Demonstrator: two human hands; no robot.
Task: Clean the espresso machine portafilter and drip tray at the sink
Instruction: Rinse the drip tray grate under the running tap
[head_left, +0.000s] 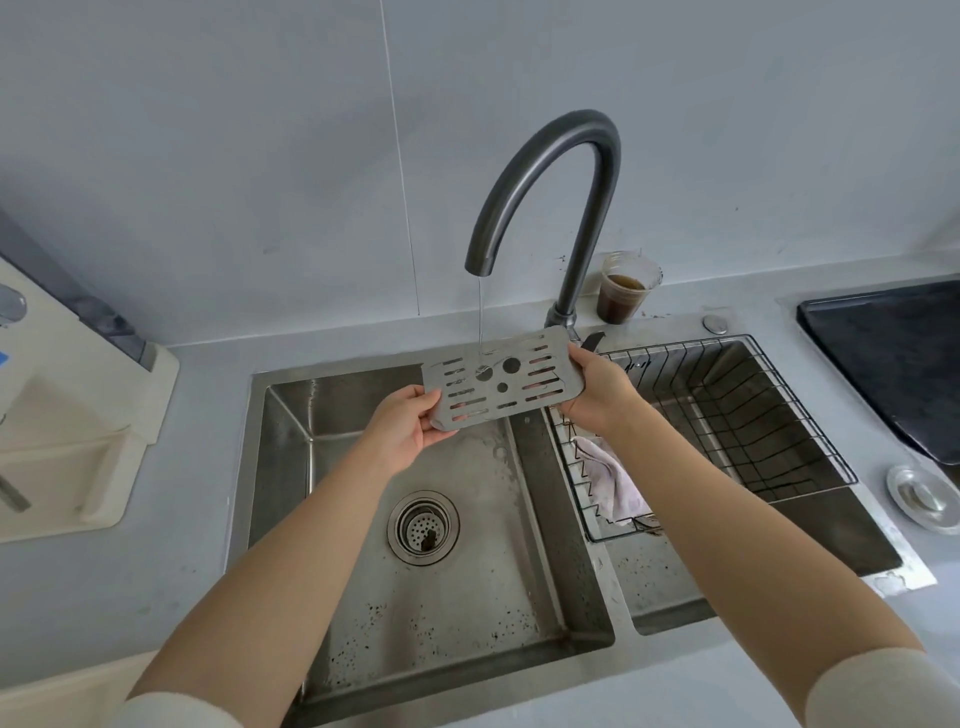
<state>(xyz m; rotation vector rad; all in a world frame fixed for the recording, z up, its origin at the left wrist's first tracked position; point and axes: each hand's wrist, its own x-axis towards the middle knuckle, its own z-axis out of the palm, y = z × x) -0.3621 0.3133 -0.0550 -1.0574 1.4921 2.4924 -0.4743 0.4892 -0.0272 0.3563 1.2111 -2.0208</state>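
A flat metal drip tray grate (519, 395) with slots and round holes is held level over the left sink basin (291, 467). My left hand (402, 431) grips its near left corner. My right hand (597, 389) grips its right end. A thin stream of water falls from the dark curved faucet (587, 171) onto the middle of the grate. No portafilter is in view.
A wire rack (779, 415) sits in the right basin with a crumpled cloth (613, 480) at its left end. A plastic cup of brown liquid (623, 293) stands behind the faucet. The cream espresso machine (78, 405) is at the left; a black cooktop (898, 364) is at the right, a metal sink plug (922, 499) near it.
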